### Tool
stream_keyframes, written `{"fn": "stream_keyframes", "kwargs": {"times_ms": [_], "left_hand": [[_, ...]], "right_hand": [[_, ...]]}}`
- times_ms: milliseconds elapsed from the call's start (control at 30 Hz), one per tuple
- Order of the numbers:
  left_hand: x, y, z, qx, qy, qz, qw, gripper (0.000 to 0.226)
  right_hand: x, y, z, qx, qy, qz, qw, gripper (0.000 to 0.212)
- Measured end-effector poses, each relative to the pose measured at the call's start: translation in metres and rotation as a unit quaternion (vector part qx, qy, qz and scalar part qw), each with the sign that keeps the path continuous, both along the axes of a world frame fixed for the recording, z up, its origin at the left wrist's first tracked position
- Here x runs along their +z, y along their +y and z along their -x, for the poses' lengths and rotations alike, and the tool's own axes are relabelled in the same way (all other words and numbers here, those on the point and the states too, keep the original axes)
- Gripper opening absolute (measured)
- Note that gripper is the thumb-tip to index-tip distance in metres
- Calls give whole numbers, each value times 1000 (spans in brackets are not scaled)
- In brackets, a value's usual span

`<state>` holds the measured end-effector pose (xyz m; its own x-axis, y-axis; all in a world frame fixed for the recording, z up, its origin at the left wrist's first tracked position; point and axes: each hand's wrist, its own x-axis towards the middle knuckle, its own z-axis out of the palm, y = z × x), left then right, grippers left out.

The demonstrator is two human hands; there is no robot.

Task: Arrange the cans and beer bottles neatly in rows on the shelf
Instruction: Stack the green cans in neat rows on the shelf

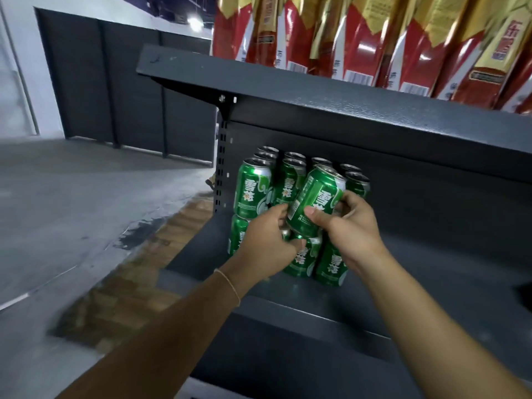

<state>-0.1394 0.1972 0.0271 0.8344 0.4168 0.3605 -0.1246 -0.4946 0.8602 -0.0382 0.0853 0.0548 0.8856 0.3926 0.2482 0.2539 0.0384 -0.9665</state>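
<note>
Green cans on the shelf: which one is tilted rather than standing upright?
The can gripped by the right hand, in front of the upper layer; the others stand upright.

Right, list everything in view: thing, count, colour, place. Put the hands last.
tilted can: one, green, held in front of the stack, above the lower layer.
stacked cans: two layers, green, at the left end of the shelf; exact count hidden.
shelf: one, dark grey, carrying the cans.
upper shelf: one, dark grey, above the cans.
packages: many, red and gold, on the upper shelf.
floor: grey, at left.
left hand: fingers curled on the tilted can's lower end.
right hand: gripping the tilted can's side.
</note>
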Motion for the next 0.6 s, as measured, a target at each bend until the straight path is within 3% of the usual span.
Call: {"fn": "stream_keyframes", "kwargs": {"times_ms": [133,267,433,600], "left_hand": [[-4,18,7,37,35,12,999,57],[-7,27,10,41,70,6,997,54],[-14,33,10,38,98,5,994,67],[-18,33,8,38,102,-1,994,64]], "right_hand": [[-3,23,-5,-17,-29,35,999,62],[-9,35,-10,-28,-51,56,997,63],[-15,45,-12,-34,-63,75,995,79],[-18,48,-16,-50,-96,102,989,74]]}}
